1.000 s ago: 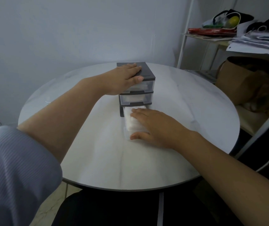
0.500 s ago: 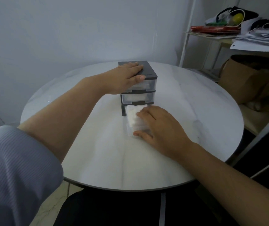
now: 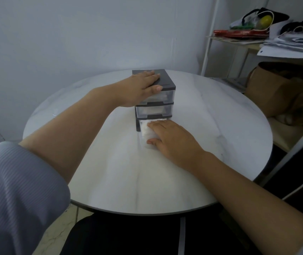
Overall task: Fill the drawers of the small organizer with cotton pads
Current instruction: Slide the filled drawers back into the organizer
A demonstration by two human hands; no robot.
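Resting flat on the dark top of the organizer [image 3: 165,80], the left hand [image 3: 139,89] has its grip spread: fingers straight across the top, thumb along the front edge just above the top drawer [image 3: 162,97]. Nothing is pinched; the palm only presses down.

The organizer stands upright on the round marbled table [image 3: 110,172], toward the far side, near the wall. It has three clear drawers in a dark frame. The top drawer and middle drawer [image 3: 154,109] sit pushed in, with something pale inside each; I cannot tell how full they are. The bottom drawer [image 3: 142,139] is pulled out toward the person and rests on the table.

Cotton pads [image 3: 145,128] lie in the bottom drawer as a white stack filling the visible left part. The right hand [image 3: 172,138] lies over them, grip spread, fingers straight and touching the top of the pads, with fingertips near the organizer frame. The thumb sits at the drawer's near end. The hand hides the right side of the drawer.

A striped grey-blue sleeve [image 3: 18,190] covers the left upper arm; the forearms are bare. To the right, beyond the table, are a white shelf [image 3: 238,40] with a stack of papers [image 3: 294,45] and a brown bag [image 3: 275,92] below.
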